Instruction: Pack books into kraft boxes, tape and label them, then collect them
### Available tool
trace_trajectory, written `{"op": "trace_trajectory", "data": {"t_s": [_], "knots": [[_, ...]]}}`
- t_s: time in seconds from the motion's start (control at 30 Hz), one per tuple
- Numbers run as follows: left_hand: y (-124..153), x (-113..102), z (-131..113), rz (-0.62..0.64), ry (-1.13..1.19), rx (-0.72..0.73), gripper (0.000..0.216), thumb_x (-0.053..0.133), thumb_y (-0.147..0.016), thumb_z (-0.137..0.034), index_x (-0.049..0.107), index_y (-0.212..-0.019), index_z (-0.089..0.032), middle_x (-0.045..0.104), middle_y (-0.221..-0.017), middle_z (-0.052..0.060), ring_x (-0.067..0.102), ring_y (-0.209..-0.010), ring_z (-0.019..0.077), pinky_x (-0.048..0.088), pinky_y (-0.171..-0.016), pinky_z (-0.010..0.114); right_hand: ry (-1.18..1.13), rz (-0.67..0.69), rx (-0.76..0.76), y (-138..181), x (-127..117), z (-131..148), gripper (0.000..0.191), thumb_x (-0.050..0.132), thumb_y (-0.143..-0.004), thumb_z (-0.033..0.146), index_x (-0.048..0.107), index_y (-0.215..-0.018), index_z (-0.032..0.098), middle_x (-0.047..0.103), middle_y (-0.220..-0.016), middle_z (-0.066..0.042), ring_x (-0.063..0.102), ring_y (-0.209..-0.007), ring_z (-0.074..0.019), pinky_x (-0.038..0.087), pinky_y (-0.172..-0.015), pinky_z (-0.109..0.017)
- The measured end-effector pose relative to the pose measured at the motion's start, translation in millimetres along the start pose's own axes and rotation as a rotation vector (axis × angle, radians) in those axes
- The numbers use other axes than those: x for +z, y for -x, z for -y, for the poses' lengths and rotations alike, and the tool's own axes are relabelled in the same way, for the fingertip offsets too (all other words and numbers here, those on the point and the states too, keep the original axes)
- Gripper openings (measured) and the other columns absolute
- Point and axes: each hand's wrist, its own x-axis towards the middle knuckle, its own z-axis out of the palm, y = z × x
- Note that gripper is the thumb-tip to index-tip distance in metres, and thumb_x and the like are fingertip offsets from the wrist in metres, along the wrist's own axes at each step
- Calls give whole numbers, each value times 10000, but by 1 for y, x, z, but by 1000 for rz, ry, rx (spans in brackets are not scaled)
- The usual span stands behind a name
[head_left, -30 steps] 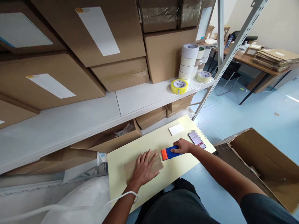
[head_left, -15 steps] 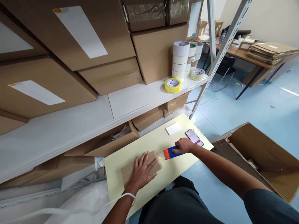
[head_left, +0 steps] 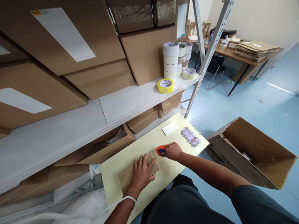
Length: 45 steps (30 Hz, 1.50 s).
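My left hand (head_left: 143, 171) lies flat, fingers spread, on top of a slim brown cardboard box (head_left: 125, 178). The box rests on a pale yellow board (head_left: 174, 168). Just past the box's right end, my right hand (head_left: 173, 151) is closed around a blue-and-orange hand tool (head_left: 160, 150), whose exact kind I cannot make out. Its orange tip is close to the box end, where a shiny clear strip (head_left: 157, 155) that looks like tape shows. A thin white cable (head_left: 127, 198) crosses my left wrist.
A white card (head_left: 169, 128) and a blurred-out phone (head_left: 191, 137) lie on the board's far side. Tape rolls (head_left: 170, 59), one yellow roll (head_left: 165, 85) and large cartons (head_left: 149, 53) fill the shelf (head_left: 130, 102) ahead. An open carton (head_left: 263, 155) stands at right.
My right hand has moved left with the tool, bringing its orange tip nearer the box end. The tool has also turned in the grip. My left hand stays on the box.
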Motion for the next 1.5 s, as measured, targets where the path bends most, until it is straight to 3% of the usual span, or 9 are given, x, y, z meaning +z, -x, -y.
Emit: {"op": "trace_trajectory", "data": {"t_s": [0.3,0.53,0.7,0.83,0.97,1.1,1.17,1.3,1.5], "knots": [[-18,9,-17,82,-92,-53,771,919,-585,-421,652,-1305,-348,466,-1525,201,498,-1287,526,358,-1011,731,-142,-30,167,5,60,-33,357,417,-954,138,697,-1177,143,742,-1103,-195,678,-1056,-307,423,-987,-436],[-32,8,-38,165,-119,-133,605,910,-629,-339,719,-1197,-251,510,-1469,268,549,-1208,541,342,-957,744,-221,-54,221,16,60,-42,383,440,-981,189,631,-1307,128,729,-1179,-193,674,-1111,-304,490,-955,-405],[-41,12,-47,198,-121,-181,496,832,-742,-380,736,-1205,-229,547,-1446,247,544,-1228,519,279,-1020,762,-601,-244,100,32,57,-4,432,507,-1000,345,585,-1393,184,679,-1344,-158,648,-1214,-280,505,-1036,-409],[-34,8,-42,153,-35,-237,657,722,-829,-258,566,-1467,-245,522,-1475,235,522,-1259,444,389,-1023,641,-991,-245,-55,43,72,47,592,560,-977,446,475,-1509,199,610,-1460,-150,631,-1275,-292,522,-1061,-450],[-18,5,-25,33,87,-245,830,639,-863,-208,296,-1620,-210,465,-1529,220,489,-1316,377,448,-1037,529,-1089,-272,-47,42,90,80,660,567,-971,422,403,-1559,171,539,-1528,-169,546,-1383,-312,448,-1150,-505],[11,13,1,-38,323,-199,801,655,-889,-331,309,-1597,-189,325,-1636,195,380,-1462,345,403,-1141,475,-1088,-301,-43,35,98,81,597,535,-981,355,445,-1538,160,543,-1524,-169,543,-1389,-305,434,-1163,-499],[33,23,15,-97,394,-317,686,582,-939,-415,384,-1552,-180,312,-1639,205,357,-1488,354,376,-1167,502,-1074,-276,-27,33,99,76,551,527,-985,341,488,-1515,193,595,-1480,-144,578,-1354,-300,460,-1138,-489],[82,50,34,-266,536,-892,718,486,-949,-529,408,-1500,-75,404,-1561,280,351,-1491,405,323,-1195,575,-1025,-192,27,32,101,72,532,518,-984,347,519,-1492,187,665,-1391,-147,643,-1270,-306,507,-1079,-481],[107,68,35,-36,921,-1173,653,406,-959,-566,476,-1425,-115,698,-1239,207,656,-1202,349,519,-1003,459,-869,-234,32,28,102,85,717,527,-877,152,373,-1578,159,642,-1410,-163,632,-1267,-283,504,-1075,-430]]}}
